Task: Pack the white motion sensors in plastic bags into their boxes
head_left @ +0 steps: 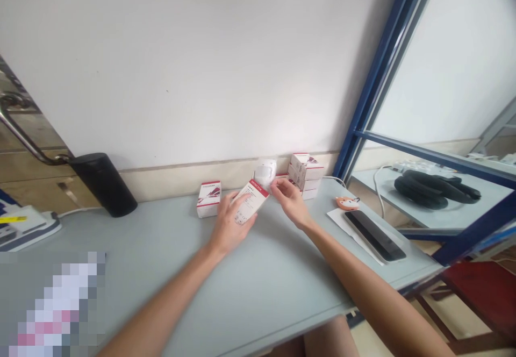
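My left hand [229, 222] is wrapped round a white and red cardboard box [253, 201] marked "DETECTOR", tilted above the table. At the box's upper end shows a white detector [265, 171] in what looks like clear plastic wrap. The fingers of my right hand [291, 200] are pinched at the edge of that wrap, beside the box's top corner. Whether the detector is partly inside the box, I cannot tell exactly. Another box of the same kind [209, 198] stands left of my left hand, and several more boxes [306, 171] are stacked behind my right hand.
On the grey table [169, 271] a black cylinder [105, 184] stands at the left. To the right lie a phone [374, 234], white paper [342, 222] and an orange and white item [347, 202]. A blue metal frame [373, 77] rises at the right, with black coiled material [435, 187] beyond it.
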The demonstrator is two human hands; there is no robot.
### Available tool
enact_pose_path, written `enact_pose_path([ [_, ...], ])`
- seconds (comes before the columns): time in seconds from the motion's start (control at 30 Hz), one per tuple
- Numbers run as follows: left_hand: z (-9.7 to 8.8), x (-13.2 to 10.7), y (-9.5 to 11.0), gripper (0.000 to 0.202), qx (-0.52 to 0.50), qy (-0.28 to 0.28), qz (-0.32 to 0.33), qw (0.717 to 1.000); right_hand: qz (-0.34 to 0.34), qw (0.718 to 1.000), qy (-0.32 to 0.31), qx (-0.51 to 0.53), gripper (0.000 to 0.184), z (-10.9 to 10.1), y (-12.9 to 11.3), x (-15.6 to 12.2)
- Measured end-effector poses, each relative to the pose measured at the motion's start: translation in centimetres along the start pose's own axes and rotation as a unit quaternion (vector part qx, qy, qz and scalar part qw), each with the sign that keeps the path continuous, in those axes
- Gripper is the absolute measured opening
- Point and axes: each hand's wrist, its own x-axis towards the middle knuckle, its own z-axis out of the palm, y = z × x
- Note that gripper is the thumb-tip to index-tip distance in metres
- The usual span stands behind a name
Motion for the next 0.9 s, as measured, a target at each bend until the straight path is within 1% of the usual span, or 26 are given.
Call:
enact_pose_path([
  [0.13,-0.2,0.0,0.1,0.050,0.030,0.005,0.019,0.999,0.033,0.998,0.048,0.002,0.040,0.4,-0.3,-0.3],
  [0.23,-0.1,0.0,-0.1,0.050,0.042,0.007,0.024,0.999,0.040,0.998,0.057,0.002,0.052,0.5,-0.2,-0.4],
  [0.27,-0.1,-0.1,-0.2,0.050,0.043,0.007,0.023,0.999,0.036,0.998,0.054,0.006,0.059,0.5,-0.1,-0.3],
  [0.37,0.2,-0.2,-0.5,0.051,0.042,0.004,0.014,0.999,0.037,0.998,0.039,0.016,0.089,0.3,0.2,-0.2],
  [0.4,0.2,-0.3,-0.6,0.051,0.042,0.001,0.010,0.999,0.042,0.999,0.033,0.012,0.095,0.2,0.3,-0.1],
  [0.43,0.3,-0.4,-0.7,0.052,0.044,0.000,0.008,0.999,0.048,0.998,0.029,0.003,0.096,0.0,0.4,-0.1],
  [0.6,0.4,-0.5,-0.8,0.053,0.037,-0.003,0.005,0.999,0.063,0.997,0.018,-0.035,0.090,-0.7,0.3,0.2],
  [0.63,0.4,-0.4,-0.7,0.053,0.030,-0.003,0.000,1.000,0.059,0.998,0.015,-0.035,0.085,-0.9,0.3,0.3],
  [0.67,0.3,-0.4,-0.6,0.053,0.023,0.001,-0.006,1.000,0.053,0.998,0.008,-0.041,0.076,-1.1,0.3,0.3],
  [0.77,0.2,-0.1,-0.5,0.054,0.009,0.018,-0.021,1.000,0.011,0.995,-0.034,-0.094,0.035,-1.1,0.4,0.2],
  [0.8,0.1,-0.1,-0.5,0.054,0.007,0.019,-0.022,1.000,-0.007,0.992,-0.050,-0.114,0.029,-1.0,0.5,0.0],
  [0.9,0.2,0.0,-0.4,0.055,-0.001,0.017,-0.024,1.000,-0.045,0.985,-0.080,-0.143,0.032,-0.3,0.6,-0.6],
])
